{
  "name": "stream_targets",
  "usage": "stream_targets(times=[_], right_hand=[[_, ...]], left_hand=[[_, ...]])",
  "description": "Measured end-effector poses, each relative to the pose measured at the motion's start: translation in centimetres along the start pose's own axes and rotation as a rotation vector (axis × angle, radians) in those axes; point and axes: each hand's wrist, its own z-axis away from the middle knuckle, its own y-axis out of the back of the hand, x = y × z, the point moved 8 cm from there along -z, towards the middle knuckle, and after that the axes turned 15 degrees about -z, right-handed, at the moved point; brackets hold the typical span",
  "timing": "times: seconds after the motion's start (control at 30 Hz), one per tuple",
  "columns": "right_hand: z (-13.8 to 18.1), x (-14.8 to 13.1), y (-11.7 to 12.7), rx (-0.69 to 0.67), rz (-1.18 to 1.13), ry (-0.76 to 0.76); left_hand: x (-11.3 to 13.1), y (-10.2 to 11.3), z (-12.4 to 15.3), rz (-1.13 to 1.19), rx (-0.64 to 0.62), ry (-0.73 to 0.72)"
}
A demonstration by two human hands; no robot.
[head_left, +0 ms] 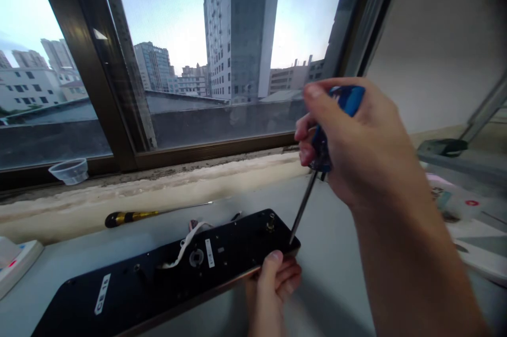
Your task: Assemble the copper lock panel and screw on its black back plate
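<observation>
My right hand (348, 136) is wrapped round the blue handle of a screwdriver (304, 205). Its shaft slants down, and the tip meets the near right corner of a long black panel (170, 263). Under that same end, my left hand (275, 284) grips the panel's edge, thumb on the top face and fingers beneath. The panel carries a white label reading "CE 18", a smaller label, a round socket and a metal post near its right end. A white cable (186, 244) comes out of its face. Whether a screw sits under the tip is too small to tell.
A second screwdriver (134, 216), yellow and black, lies behind the panel on the pale table (328, 273). A clear plastic cup (70, 172) stands on the window sill. A white power strip (19, 263) is at left; clutter and a white object (481, 252) sit at right.
</observation>
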Motion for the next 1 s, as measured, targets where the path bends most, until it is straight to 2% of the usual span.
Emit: stream_targets(times=[0.07, 0.13, 0.2, 0.27, 0.33, 0.43, 0.63, 0.9, 1.0], right_hand=[[-0.2, 0.6, 0.0, -0.001, -0.045, -0.062], [-0.4, 1.0, -0.1, -0.060, -0.065, -0.104], [-0.3, 0.7, -0.5, -0.167, 0.012, -0.075], [0.0, -0.1, -0.7, -0.235, 0.127, 0.018], [0.2, -1.1, -0.2, -0.169, 0.233, 0.138], [0.5, -2.6, 0.7, 0.038, 0.376, 0.310], [0.8, -3.3, 0.7, 0.143, 0.509, 0.388], [0.3, -4.6, 4.1, 0.247, 0.297, 0.409], [-0.3, -4.1, 4.8, 0.304, 0.069, 0.361]], left_hand=[[0.0, 0.0, 0.0, -0.002, -0.002, 0.002], [0.1, 0.1, 0.1, -0.006, 0.002, 0.005], [0.1, 0.1, 0.1, -0.009, 0.004, 0.003], [0.1, 0.1, 0.1, -0.007, 0.005, -0.001], [0.2, 0.1, 0.1, -0.001, 0.009, -0.002], [0.3, 0.0, 0.2, 0.002, 0.014, 0.003], [0.3, 0.1, 0.1, -0.007, -0.004, 0.001], [0.3, 0.0, 0.2, -0.030, -0.015, 0.012], [0.3, -0.2, 0.5, 0.003, -0.003, 0.020]])
